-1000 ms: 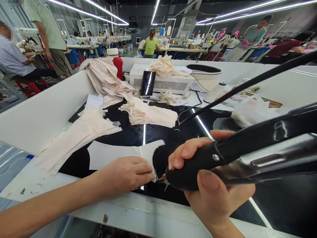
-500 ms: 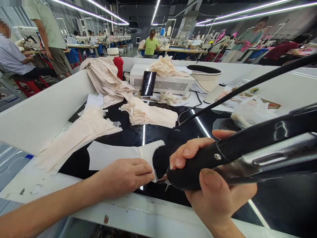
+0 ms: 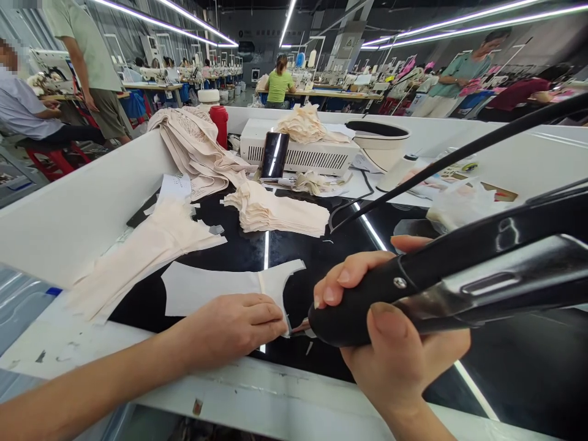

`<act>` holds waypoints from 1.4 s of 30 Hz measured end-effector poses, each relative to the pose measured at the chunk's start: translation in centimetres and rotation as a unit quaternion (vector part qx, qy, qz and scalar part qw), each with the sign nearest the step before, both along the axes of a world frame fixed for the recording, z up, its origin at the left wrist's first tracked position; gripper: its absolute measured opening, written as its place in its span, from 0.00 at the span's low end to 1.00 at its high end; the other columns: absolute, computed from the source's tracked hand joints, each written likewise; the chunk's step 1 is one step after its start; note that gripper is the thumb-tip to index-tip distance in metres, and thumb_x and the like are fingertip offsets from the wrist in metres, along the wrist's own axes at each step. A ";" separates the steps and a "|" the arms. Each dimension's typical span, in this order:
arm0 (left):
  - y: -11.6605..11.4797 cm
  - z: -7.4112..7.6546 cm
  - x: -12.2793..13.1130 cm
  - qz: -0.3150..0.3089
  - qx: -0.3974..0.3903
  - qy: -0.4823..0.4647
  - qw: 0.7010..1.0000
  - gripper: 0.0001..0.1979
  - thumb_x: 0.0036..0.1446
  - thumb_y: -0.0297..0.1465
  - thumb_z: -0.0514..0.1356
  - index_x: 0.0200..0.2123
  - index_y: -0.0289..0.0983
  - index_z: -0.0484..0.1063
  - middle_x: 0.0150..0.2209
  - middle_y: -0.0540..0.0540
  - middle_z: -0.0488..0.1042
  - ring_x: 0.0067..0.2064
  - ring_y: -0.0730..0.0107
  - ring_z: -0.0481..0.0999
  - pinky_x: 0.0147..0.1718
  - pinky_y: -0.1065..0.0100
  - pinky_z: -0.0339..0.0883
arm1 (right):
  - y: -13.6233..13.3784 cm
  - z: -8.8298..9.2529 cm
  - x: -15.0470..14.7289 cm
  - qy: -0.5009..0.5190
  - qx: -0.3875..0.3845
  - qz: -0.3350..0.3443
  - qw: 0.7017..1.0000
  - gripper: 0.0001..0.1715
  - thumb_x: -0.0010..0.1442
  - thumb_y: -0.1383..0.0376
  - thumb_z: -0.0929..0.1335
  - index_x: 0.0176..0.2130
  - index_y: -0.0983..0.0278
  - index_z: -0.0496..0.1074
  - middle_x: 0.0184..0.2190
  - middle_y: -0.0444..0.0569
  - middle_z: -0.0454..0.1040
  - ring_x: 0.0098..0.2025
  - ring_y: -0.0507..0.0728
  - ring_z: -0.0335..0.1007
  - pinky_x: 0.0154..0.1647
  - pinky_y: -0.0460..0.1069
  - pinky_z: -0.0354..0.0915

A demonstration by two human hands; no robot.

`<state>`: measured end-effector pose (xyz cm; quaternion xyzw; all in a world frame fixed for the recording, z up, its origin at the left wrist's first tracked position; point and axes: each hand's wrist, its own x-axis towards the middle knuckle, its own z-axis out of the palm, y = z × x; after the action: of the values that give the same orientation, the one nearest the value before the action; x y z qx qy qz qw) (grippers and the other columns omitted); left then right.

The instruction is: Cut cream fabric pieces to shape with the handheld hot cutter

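Observation:
A white cut panel [image 3: 206,285] with curved edges, either fabric or card, lies on the glossy black work surface [image 3: 321,251]. My left hand [image 3: 239,327] rests palm down over its lower right part. The fingers are together and closed on the panel's edge; the thumb is hidden. My right hand [image 3: 399,355] is wrapped around a black corded hand tool [image 3: 367,300] with a silver metal lever. A narrow coppery tip [image 3: 301,329] comes out of the tool's rounded end. It meets the panel's edge beside my left fingertips.
Layered cream fabric pieces [image 3: 289,214] lie behind the panel, with more cream fabric [image 3: 133,257] to the left. A phone [image 3: 274,156] leans against a vented white box [image 3: 298,153]. The tool's black cable [image 3: 441,165] crosses the right side. Low white walls [image 3: 82,220] border the table.
My right hand and the tool have shifted slightly left, with the tool's rear part dropping a little in view. My left hand and the panel look almost unchanged.

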<state>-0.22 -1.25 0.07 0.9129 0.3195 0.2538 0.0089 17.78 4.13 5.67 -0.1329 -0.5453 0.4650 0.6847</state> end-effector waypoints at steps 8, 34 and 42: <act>0.0 0.1 0.1 0.001 -0.002 -0.001 1.000 0.11 0.74 0.20 0.52 0.51 0.30 0.74 0.45 0.41 0.81 0.50 0.66 0.81 0.57 0.66 0.75 | 0.1 -0.2 0.0 0.000 0.009 0.007 1.000 0.23 0.61 0.63 0.78 0.54 0.57 0.75 0.32 0.44 0.76 0.25 0.54 0.74 0.21 0.50 0.74; -0.2 -0.3 -0.9 0.018 -0.063 -0.015 0.998 0.14 0.72 0.20 0.53 0.54 0.33 0.74 0.51 0.40 0.80 0.52 0.61 0.80 0.54 0.62 0.76 | -1.1 0.3 -0.1 -0.028 -0.025 0.015 0.999 0.23 0.61 0.59 0.79 0.52 0.55 0.72 0.32 0.42 0.76 0.24 0.53 0.72 0.19 0.49 0.72; -2.7 2.2 -1.7 -0.042 -0.137 -0.006 0.990 0.19 0.63 0.13 0.53 0.50 0.36 0.75 0.46 0.45 0.82 0.47 0.64 0.81 0.50 0.66 0.77 | 1.3 1.9 2.5 -0.017 -0.011 -0.088 0.996 0.21 0.59 0.61 0.79 0.50 0.56 0.74 0.29 0.39 0.77 0.24 0.53 0.72 0.22 0.49 0.73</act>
<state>-1.93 -3.91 2.30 0.9139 0.3129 0.2128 0.1468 20.30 5.42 7.61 -0.1958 -0.5380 0.4060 0.7123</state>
